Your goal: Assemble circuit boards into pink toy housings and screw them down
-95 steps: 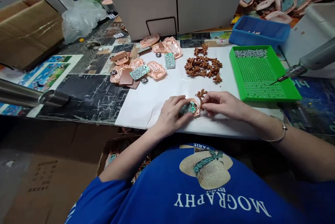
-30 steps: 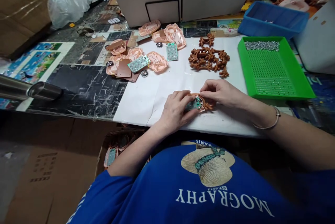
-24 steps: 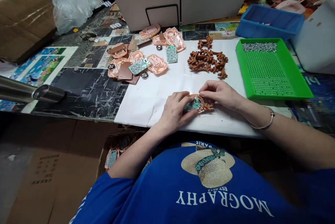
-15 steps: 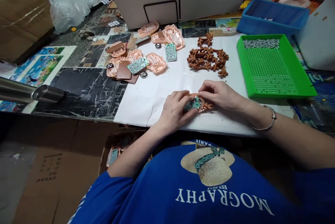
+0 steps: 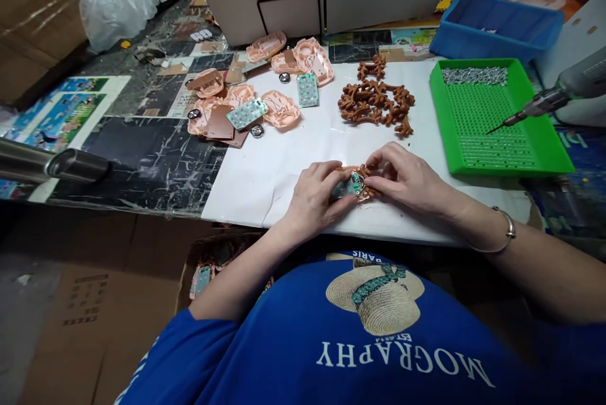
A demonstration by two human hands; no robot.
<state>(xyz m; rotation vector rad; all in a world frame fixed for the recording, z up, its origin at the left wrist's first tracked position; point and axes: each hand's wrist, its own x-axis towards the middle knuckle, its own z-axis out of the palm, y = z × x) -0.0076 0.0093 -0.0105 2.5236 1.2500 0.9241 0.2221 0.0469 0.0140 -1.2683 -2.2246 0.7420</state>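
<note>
On the white sheet near the table's front edge lies a pink plastic shell (image 5: 363, 197) with a green circuit board (image 5: 356, 184) in it. My left hand (image 5: 318, 193) is closed around the shell's left side, with its fingers partly covering the board. A brown antler-shaped piece (image 5: 373, 190) sits at the shell's right end. My right hand (image 5: 408, 179) pinches at this piece with thumb and forefinger, close to the board's round part. The fingers hide much of the shell, and their exact contact is hard to see.
Brown antler-shaped pieces (image 5: 376, 105) lie piled ahead. Pink shells (image 5: 280, 110), circuit boards (image 5: 247, 113) and small speakers (image 5: 257, 131) spread to the left. A green tray (image 5: 440, 121) holds screws (image 5: 473, 77); a power screwdriver (image 5: 544, 102) hangs over it. Behind stands a blue bin (image 5: 492, 26).
My right thumb and forefinger have moved slightly down and right, from the shell's top edge to the brown piece. The power screwdriver has swung into view over the tray. My left hand keeps its hold.
</note>
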